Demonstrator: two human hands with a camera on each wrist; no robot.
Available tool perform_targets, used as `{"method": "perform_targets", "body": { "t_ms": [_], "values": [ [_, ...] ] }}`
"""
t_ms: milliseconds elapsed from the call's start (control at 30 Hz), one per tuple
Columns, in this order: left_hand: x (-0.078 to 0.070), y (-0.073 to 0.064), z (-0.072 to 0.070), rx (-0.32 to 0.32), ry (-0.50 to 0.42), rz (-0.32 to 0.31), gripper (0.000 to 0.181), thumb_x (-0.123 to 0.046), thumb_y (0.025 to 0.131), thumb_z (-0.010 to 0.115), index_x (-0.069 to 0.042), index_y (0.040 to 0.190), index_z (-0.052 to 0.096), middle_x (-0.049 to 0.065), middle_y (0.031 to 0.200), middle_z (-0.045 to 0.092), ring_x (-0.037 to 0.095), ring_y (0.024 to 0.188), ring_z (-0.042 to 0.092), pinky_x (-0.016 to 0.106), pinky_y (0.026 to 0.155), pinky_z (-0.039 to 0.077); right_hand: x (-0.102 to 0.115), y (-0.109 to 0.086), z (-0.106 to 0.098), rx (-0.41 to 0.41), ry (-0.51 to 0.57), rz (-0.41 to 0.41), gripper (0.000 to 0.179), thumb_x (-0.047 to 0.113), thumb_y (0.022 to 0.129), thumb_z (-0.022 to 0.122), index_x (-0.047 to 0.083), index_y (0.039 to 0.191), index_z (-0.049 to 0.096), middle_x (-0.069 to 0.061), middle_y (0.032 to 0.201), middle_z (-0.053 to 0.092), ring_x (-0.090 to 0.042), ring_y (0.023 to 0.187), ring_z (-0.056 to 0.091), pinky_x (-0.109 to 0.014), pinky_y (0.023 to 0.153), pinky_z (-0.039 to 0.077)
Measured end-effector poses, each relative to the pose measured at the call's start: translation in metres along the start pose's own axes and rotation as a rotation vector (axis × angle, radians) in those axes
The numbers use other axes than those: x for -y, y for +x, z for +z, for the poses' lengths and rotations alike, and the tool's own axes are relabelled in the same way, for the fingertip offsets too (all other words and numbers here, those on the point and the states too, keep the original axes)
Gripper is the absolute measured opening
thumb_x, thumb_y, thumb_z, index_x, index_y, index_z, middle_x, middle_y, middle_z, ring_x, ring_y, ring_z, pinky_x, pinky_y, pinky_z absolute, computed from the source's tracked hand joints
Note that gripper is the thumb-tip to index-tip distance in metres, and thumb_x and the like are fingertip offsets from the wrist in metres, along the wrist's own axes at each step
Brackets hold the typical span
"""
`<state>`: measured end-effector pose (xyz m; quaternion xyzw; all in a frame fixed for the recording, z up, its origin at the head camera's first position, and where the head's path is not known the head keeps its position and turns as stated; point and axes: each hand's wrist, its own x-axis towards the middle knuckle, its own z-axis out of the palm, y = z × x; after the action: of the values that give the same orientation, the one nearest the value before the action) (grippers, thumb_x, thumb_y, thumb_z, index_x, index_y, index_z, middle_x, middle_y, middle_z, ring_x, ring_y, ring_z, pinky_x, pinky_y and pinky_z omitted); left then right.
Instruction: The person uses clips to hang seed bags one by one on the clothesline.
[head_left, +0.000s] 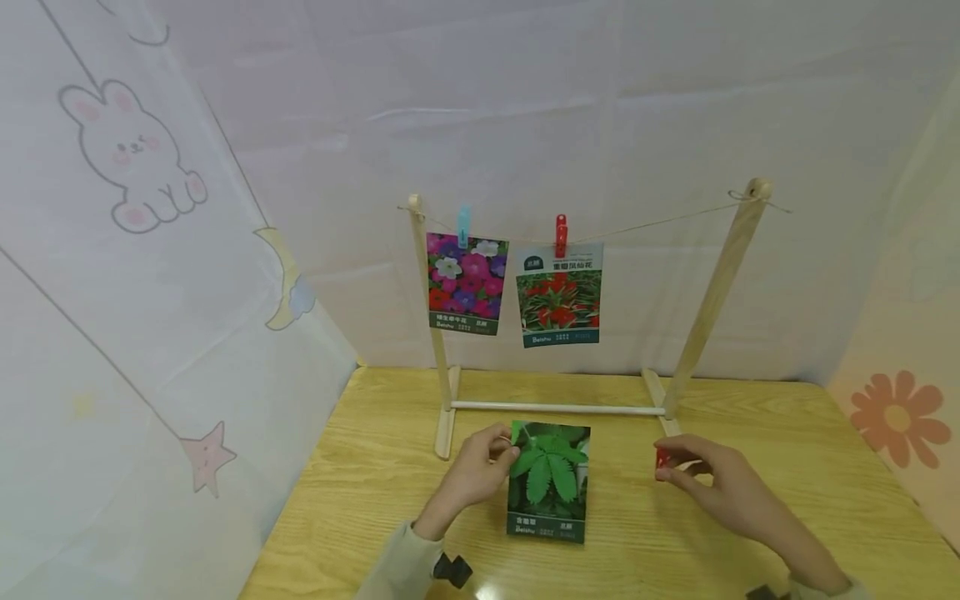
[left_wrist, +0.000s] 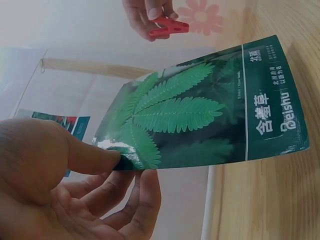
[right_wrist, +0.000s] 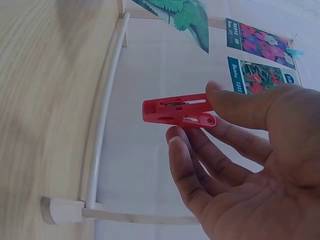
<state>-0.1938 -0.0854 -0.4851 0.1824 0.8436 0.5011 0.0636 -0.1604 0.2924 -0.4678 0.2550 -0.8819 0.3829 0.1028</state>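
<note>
A green seed packet [head_left: 549, 483] with a fern-like leaf picture is pinched at its upper left edge by my left hand [head_left: 480, 467]. In the left wrist view, the thumb lies on the front of the packet [left_wrist: 195, 110] and the fingers are behind it. My right hand [head_left: 723, 483] holds a red clothespin [right_wrist: 175, 109] between thumb and fingers, apart from the packet and to its right. Behind them, two seed packets hang from a string: one with mixed flowers [head_left: 467, 283] under a blue clothespin [head_left: 463, 227], one with red flowers [head_left: 559, 296] under another red clothespin [head_left: 561, 236].
The string [head_left: 660, 223] runs between two wooden posts [head_left: 716, 292] of a stand on the wooden table [head_left: 360, 500]. A white rod [head_left: 555, 407] joins the posts low down. Printed cloth [head_left: 300, 125] surrounds the table at the back and sides.
</note>
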Motion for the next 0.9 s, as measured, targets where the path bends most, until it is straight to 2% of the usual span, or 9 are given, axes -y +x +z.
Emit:
{"method": "perform_targets", "body": {
  "t_ms": [67, 100, 233, 300, 433, 633, 900],
  "values": [
    [0.000, 0.002, 0.001, -0.003, 0.016, 0.013, 0.008, -0.015, 0.110, 0.060, -0.009, 0.113, 0.065, 0.007, 0.109, 0.080, 0.031, 0.111, 0.073, 0.051, 0.094, 0.060, 0.001, 0.001, -0.004, -0.006, -0.013, 0.009, 0.035, 0.004, 0.094, 0.080, 0.004, 0.128, 0.072, 0.000, 0.103, 0.078, 0.000, 0.090, 0.070, -0.025, 0.073, 0.061],
    [0.000, 0.003, 0.001, -0.002, 0.023, 0.023, 0.008, -0.015, 0.111, 0.059, -0.009, 0.111, 0.065, 0.007, 0.102, 0.080, 0.028, 0.109, 0.074, 0.048, 0.094, 0.060, 0.001, 0.002, -0.006, -0.012, -0.019, 0.011, 0.037, 0.004, 0.093, 0.081, 0.003, 0.129, 0.072, -0.001, 0.104, 0.078, 0.001, 0.090, 0.070, -0.025, 0.073, 0.061],
    [-0.004, 0.006, 0.003, -0.001, 0.041, 0.046, 0.011, -0.016, 0.111, 0.059, -0.009, 0.104, 0.064, 0.008, 0.092, 0.078, 0.022, 0.104, 0.074, 0.043, 0.091, 0.060, 0.003, 0.005, -0.012, -0.032, -0.035, 0.005, 0.041, 0.002, 0.092, 0.081, 0.001, 0.132, 0.070, -0.004, 0.105, 0.079, 0.001, 0.089, 0.070, -0.024, 0.073, 0.060],
    [-0.006, 0.007, 0.003, -0.001, 0.040, 0.045, 0.012, -0.017, 0.111, 0.059, -0.008, 0.107, 0.066, 0.010, 0.097, 0.079, 0.023, 0.105, 0.074, 0.044, 0.091, 0.061, 0.004, 0.008, -0.016, -0.037, -0.044, -0.001, 0.040, 0.002, 0.092, 0.082, 0.000, 0.131, 0.071, -0.004, 0.104, 0.080, 0.001, 0.088, 0.070, -0.023, 0.073, 0.060],
    [-0.012, 0.009, 0.004, -0.010, 0.051, 0.024, 0.015, -0.018, 0.111, 0.059, -0.010, 0.119, 0.070, 0.009, 0.119, 0.078, 0.026, 0.111, 0.073, 0.044, 0.092, 0.061, 0.009, 0.012, -0.025, -0.028, -0.071, 0.015, 0.038, 0.005, 0.094, 0.081, 0.003, 0.131, 0.072, -0.002, 0.105, 0.080, 0.001, 0.087, 0.071, -0.022, 0.074, 0.060],
    [-0.022, 0.017, 0.007, -0.002, 0.088, 0.062, 0.012, -0.016, 0.111, 0.059, -0.009, 0.113, 0.069, 0.010, 0.118, 0.078, 0.021, 0.107, 0.074, 0.035, 0.086, 0.060, 0.016, 0.017, -0.040, -0.024, -0.091, 0.056, 0.033, 0.009, 0.098, 0.078, 0.009, 0.130, 0.073, 0.005, 0.104, 0.079, 0.002, 0.090, 0.070, -0.022, 0.074, 0.059],
    [-0.026, 0.022, 0.014, 0.006, 0.128, 0.102, 0.017, -0.015, 0.111, 0.059, -0.008, 0.121, 0.070, 0.009, 0.117, 0.076, 0.017, 0.107, 0.073, 0.031, 0.091, 0.061, 0.019, 0.023, -0.048, -0.045, -0.089, -0.005, 0.035, 0.003, 0.095, 0.079, 0.008, 0.129, 0.073, 0.000, 0.104, 0.080, 0.001, 0.089, 0.070, -0.018, 0.076, 0.058]
  ]
}}
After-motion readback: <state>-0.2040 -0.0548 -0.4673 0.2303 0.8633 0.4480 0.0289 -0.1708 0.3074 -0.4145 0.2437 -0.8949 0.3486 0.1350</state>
